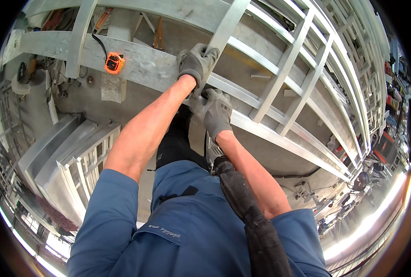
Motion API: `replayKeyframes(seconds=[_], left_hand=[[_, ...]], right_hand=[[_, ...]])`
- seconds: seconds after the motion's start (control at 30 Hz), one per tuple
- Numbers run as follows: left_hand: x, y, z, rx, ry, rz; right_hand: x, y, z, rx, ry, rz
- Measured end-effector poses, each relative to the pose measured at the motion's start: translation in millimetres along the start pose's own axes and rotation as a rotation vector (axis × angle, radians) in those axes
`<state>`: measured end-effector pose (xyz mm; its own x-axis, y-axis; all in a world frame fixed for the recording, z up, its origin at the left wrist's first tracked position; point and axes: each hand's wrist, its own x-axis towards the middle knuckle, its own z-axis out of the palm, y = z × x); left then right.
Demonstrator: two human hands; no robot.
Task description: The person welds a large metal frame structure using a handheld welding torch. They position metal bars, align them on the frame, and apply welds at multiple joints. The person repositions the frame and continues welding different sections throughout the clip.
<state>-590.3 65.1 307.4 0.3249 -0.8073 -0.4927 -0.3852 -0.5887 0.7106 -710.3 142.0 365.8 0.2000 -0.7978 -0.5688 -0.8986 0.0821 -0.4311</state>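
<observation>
Both my hands wear grey work gloves. My left hand (194, 62) is closed round a slanting flat metal bar (228, 28), close to where it crosses a long metal rail (145, 64). Just below and to the right, my right hand (216, 110) has its fingers curled at the bar's lower end, by the rail's near edge. Its fingertips are partly hidden. An orange and black tape measure (115, 63) lies on the rail to the left of my hands.
A ladder-like metal frame (279, 76) spreads to the right, with more frames stacked beyond. Another crossbar (80, 41) crosses the rail at left. Metal panels and a slatted piece (83, 168) stand at lower left. A thick black wrapped hose (254, 217) runs along my right side.
</observation>
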Motion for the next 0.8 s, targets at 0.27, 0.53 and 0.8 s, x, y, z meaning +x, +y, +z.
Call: replayKeyframes(seconds=[0.27, 0.53, 0.8], left_hand=[[-6, 13, -6, 0.088, 0.017, -0.013], [-8, 15, -11, 0.093, -0.077, -0.016], [-20, 19, -36, 0.081, 0.022, 0.036]], right_hand=[[-8, -21, 26, -0.274, 0.1, 0.024], [-2, -19, 39, -0.293, 0.182, 0.071], [-2, -25, 32, -0.319, 0.16, 0.082]])
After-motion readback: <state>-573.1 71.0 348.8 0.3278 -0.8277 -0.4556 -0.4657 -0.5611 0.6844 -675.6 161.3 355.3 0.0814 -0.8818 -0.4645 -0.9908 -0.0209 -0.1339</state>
